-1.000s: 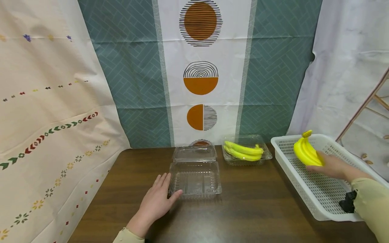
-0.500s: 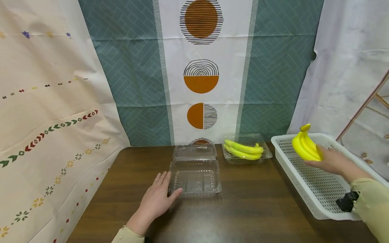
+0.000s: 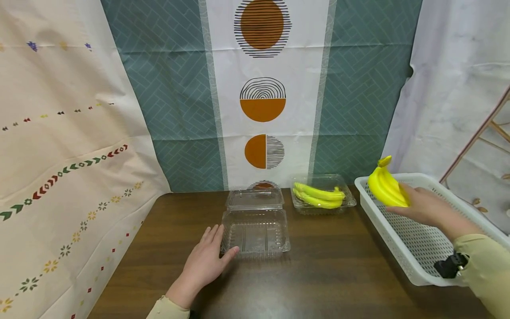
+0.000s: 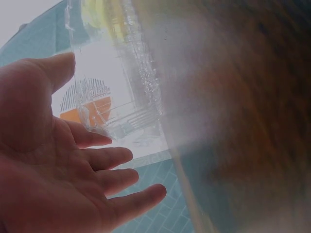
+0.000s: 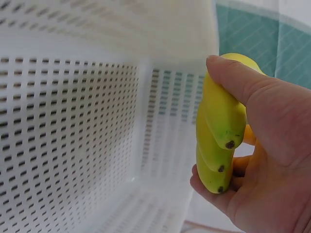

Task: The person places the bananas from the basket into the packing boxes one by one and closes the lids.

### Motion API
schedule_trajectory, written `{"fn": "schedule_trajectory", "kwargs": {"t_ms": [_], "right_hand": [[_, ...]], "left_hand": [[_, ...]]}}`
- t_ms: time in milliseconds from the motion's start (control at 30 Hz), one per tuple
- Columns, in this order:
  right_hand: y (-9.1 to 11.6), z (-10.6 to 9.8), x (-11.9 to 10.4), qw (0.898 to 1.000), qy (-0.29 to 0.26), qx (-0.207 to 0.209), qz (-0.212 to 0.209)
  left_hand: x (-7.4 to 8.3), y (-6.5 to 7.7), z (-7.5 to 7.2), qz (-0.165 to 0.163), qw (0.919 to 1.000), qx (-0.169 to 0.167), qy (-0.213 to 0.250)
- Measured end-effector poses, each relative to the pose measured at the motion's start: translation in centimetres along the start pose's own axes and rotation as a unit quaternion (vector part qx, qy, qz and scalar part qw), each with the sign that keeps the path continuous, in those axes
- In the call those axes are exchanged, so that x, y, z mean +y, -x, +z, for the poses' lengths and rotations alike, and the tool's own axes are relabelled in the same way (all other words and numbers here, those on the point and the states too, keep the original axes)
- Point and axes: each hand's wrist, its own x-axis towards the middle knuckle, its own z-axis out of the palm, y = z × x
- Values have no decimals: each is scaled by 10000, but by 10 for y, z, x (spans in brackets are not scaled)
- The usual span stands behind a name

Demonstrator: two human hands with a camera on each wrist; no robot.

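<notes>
Toward the right edge of the head view, the right hand (image 3: 422,206) grips a yellow banana bunch (image 3: 384,186), stem end pointing up, seen against the upper-left end of a white perforated basket (image 3: 422,248). The right wrist view, right of centre, shows the thumb on one side of the bunch, fingers curled on the other, and three dark tips facing the camera. Left of the head view's lower centre, the left hand (image 3: 205,266) holds nothing, its fingers extended at the left edge of a see-through container (image 3: 255,235); whether they touch it is hard to tell. That container's lid (image 3: 255,199) is folded back toward the cloth backdrop (image 3: 263,150). Right of centre, another see-through container (image 3: 349,203) holds yellow bananas (image 3: 320,196) on the brown table (image 3: 311,274).
</notes>
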Motion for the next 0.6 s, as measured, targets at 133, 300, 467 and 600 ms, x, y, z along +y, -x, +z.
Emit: {"fn": "schedule_trajectory", "kwargs": {"t_ms": [133, 300, 467, 600], "right_hand": [[0, 0, -14, 9999, 2, 73, -127], [-2, 0, -30, 9993, 40, 223, -303], [-4, 1, -45, 9988, 51, 293, -397], [-5, 3, -54, 9986, 81, 308, -432]], "left_hand": [[0, 0, 0, -7, 10000, -1, 11], [0, 0, 0, 5, 10000, 17, 15], [-1, 0, 1, 8, 10000, 25, -13], [-1, 1, 0, -12, 10000, -6, -3]]}}
